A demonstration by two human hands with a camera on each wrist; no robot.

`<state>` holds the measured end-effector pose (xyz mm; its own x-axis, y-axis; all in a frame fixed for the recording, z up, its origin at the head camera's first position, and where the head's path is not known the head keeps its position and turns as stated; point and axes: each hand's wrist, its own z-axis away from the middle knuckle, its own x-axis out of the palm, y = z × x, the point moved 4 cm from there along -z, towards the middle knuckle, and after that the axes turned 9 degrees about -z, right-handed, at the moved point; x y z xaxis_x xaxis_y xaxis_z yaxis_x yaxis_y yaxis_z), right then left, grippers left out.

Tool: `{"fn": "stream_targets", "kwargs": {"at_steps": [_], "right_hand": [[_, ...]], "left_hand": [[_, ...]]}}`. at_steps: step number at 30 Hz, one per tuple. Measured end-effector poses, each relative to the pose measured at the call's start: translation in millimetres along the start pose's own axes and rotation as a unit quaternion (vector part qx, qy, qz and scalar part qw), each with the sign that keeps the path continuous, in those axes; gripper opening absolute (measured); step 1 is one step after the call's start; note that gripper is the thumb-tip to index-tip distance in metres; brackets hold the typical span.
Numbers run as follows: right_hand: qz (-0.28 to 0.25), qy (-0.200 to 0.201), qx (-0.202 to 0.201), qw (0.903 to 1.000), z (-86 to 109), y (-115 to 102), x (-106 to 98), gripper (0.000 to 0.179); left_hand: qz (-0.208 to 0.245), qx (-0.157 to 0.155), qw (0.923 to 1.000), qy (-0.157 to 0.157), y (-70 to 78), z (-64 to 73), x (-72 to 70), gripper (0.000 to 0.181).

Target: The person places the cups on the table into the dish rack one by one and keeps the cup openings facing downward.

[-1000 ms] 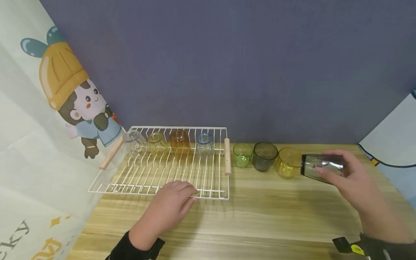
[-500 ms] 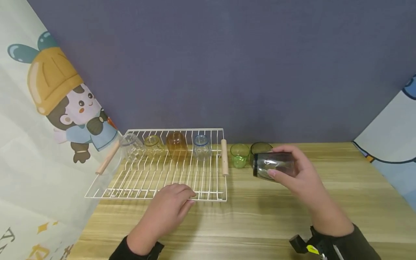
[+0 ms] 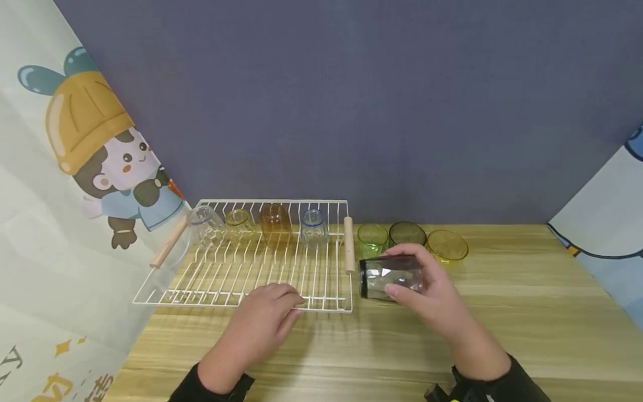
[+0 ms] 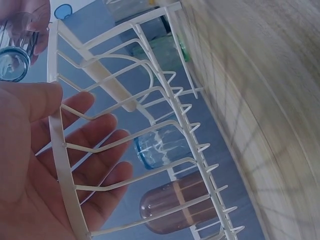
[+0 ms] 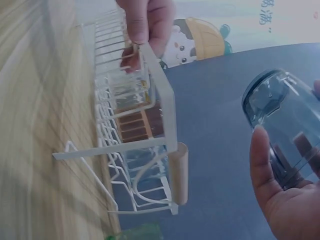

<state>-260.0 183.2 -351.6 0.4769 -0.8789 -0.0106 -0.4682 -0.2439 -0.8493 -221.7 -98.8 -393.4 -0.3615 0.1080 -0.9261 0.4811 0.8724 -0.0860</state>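
My right hand (image 3: 434, 301) holds a smoky grey drinking glass (image 3: 392, 276) on its side, with its dark thick end pointing left. It hangs above the table just right of the white wire dish rack (image 3: 301, 309). My left hand (image 3: 266, 312) holds the rack's front rail; in the left wrist view the thumb lies on one side of the rail and the fingers (image 4: 100, 135) on the other. Along the rack's back row stand a clear glass (image 3: 205, 226), a pale yellow glass (image 3: 241, 226), an amber glass (image 3: 275, 223) and a blue-rimmed glass (image 3: 313, 229).
Right of the rack, by the dark wall, stand a green glass (image 3: 373, 240), a dark grey glass (image 3: 408, 231) and a yellow glass (image 3: 448, 245). Wooden handles (image 3: 349, 245) rise at both ends of the rack. Wood-grain table (image 3: 527, 290) stretches to the right.
My right hand has carried the grey glass leftward, past the yellow and dark grey glasses, to beside the rack. The left hand stays on the front rail.
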Motion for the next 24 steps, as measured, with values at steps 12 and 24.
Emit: {"fn": "stream_targets", "kwargs": {"at_steps": [12, 24], "right_hand": [[-0.014, -0.003, 0.039, 0.9991, 2.6, 1.6, 15.0, 0.051], [-0.022, -0.001, 0.002, 0.9997, 3.5, 3.4, 17.5, 0.052]], "left_hand": [[0.193, -0.058, 0.9789, 0.037, 3.3, -3.4, -18.5, 0.045], [0.361, 0.014, 0.9224, 0.136, 43.6, -39.2, -34.3, 0.089]]}}
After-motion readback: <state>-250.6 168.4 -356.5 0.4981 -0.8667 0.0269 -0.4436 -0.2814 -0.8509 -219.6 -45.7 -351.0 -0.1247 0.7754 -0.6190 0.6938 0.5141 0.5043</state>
